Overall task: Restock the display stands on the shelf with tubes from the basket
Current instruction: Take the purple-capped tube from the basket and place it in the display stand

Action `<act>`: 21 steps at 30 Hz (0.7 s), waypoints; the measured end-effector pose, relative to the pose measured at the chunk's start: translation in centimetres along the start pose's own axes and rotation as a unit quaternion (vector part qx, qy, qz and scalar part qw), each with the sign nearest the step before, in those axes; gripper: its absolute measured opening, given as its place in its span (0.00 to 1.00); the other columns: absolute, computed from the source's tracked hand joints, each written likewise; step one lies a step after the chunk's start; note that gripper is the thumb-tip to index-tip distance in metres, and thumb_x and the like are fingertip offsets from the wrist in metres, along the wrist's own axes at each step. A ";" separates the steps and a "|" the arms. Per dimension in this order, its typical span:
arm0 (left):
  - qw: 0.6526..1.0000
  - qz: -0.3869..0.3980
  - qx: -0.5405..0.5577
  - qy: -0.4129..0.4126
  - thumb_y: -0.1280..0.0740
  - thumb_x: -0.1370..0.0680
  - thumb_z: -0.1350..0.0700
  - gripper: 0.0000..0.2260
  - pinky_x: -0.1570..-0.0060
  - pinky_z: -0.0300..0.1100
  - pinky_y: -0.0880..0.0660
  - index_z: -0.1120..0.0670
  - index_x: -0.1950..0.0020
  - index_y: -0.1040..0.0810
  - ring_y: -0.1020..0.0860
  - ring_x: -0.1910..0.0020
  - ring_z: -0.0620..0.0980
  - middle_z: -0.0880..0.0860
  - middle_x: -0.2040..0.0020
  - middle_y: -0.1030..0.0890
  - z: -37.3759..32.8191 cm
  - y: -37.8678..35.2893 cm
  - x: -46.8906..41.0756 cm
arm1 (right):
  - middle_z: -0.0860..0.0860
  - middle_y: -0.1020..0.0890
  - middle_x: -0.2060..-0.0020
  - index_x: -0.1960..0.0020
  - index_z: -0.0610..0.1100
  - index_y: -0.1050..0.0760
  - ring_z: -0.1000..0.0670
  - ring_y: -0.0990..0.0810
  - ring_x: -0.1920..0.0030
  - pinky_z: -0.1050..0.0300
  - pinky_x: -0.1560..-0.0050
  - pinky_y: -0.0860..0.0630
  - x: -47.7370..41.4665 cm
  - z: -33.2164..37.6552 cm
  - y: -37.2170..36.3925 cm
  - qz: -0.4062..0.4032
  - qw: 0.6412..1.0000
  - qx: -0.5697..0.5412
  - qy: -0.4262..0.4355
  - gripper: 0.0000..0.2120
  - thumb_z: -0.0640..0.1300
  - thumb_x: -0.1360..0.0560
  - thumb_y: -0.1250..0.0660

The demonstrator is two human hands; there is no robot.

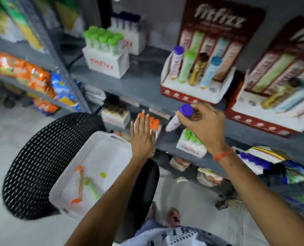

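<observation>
Motion blur softens the whole view, and most labels cannot be read. At far left, orange and blue snack packets (pixel 32 75) fill a grey shelf, cut off by the frame edge. Nearer, a black woven chair (pixel 46 157) carries a white plastic basket (pixel 101 148); inside lie a few tubes with orange and green caps (pixel 84 185), too smeared to count. The left hand (pixel 142 137) hovers flat over the basket's far rim, its grip wide with fingers straight, holding nothing. Behind it, orange-capped tubes on the lower shelf are partly hidden. The right hand (pixel 204 125), with an orange band at the wrist, has its grip closed around a white tube with a purple cap (pixel 180 116), tilted, in front of the grey metal shelf (pixel 144 84). Above it stands a red and white cardboard display stand (pixel 197 80) holding four upright tubes. A second stand (pixel 271 96) at right runs off the frame.
</observation>
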State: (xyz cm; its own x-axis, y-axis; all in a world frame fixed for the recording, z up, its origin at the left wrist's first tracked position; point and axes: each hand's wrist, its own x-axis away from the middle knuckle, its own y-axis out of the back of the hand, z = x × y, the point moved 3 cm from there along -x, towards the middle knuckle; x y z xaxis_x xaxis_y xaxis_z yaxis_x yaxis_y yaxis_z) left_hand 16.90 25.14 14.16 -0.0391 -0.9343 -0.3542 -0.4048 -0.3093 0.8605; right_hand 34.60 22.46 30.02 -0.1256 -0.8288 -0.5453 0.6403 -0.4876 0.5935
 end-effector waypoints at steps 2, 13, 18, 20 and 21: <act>0.998 -0.003 0.020 -0.064 0.47 0.21 0.50 0.24 0.29 0.56 0.44 0.60 0.27 0.39 0.39 0.27 0.56 0.59 0.26 0.37 -3.9 -0.2 -3.1 | 0.44 0.16 0.70 0.62 0.40 0.19 0.50 0.21 0.70 0.64 0.63 0.27 -1.5 -1.5 3.4 -0.043 0.999 0.019 -0.016 0.14 0.51 0.34 0.24; 0.938 0.129 -0.005 -0.321 0.51 0.20 0.47 0.26 0.27 0.55 0.47 0.57 0.24 0.48 0.46 0.25 0.51 0.54 0.24 0.42 -16.1 -4.5 -7.0 | 0.42 0.16 0.69 0.64 0.41 0.21 0.40 0.19 0.64 0.52 0.62 0.29 -9.7 -8.5 15.3 -0.185 0.955 0.191 -0.129 0.24 0.63 0.33 0.35; 0.928 0.166 -0.068 -0.325 0.53 0.18 0.47 0.25 0.27 0.54 0.60 0.55 0.24 0.54 0.57 0.25 0.49 0.52 0.23 0.49 -15.4 -6.3 -6.2 | 0.41 0.17 0.66 0.60 0.42 0.19 0.40 0.24 0.49 0.48 0.45 0.32 -11.8 -10.9 14.4 -0.142 0.943 0.266 -0.141 0.21 0.61 0.30 0.33; 0.927 0.175 -0.082 -0.321 0.56 0.19 0.46 0.25 0.27 0.52 0.61 0.55 0.24 0.57 0.60 0.25 0.48 0.51 0.22 0.52 -15.0 -6.7 -5.9 | 0.40 0.17 0.65 0.59 0.41 0.18 0.39 0.24 0.46 0.44 0.36 0.33 -12.1 -11.9 13.7 -0.138 0.938 0.273 -0.161 0.23 0.62 0.30 0.33; 0.928 0.179 -0.082 -0.317 0.56 0.19 0.46 0.25 0.27 0.51 0.62 0.54 0.24 0.58 0.60 0.25 0.48 0.51 0.22 0.53 -14.9 -6.8 -5.9 | 0.39 0.16 0.65 0.58 0.40 0.18 0.39 0.24 0.45 0.42 0.31 0.37 -12.2 -12.3 13.4 -0.140 0.934 0.284 -0.166 0.23 0.62 0.30 0.33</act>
State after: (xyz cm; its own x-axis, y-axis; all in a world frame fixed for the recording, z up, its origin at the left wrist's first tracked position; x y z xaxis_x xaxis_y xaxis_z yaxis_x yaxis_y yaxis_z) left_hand 33.55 30.11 15.82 -0.6955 -0.7058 -0.1343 -0.1203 -0.0699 0.9903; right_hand 54.03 29.39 37.31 -0.5159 -0.6401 -0.5694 0.0527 -0.6871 0.7247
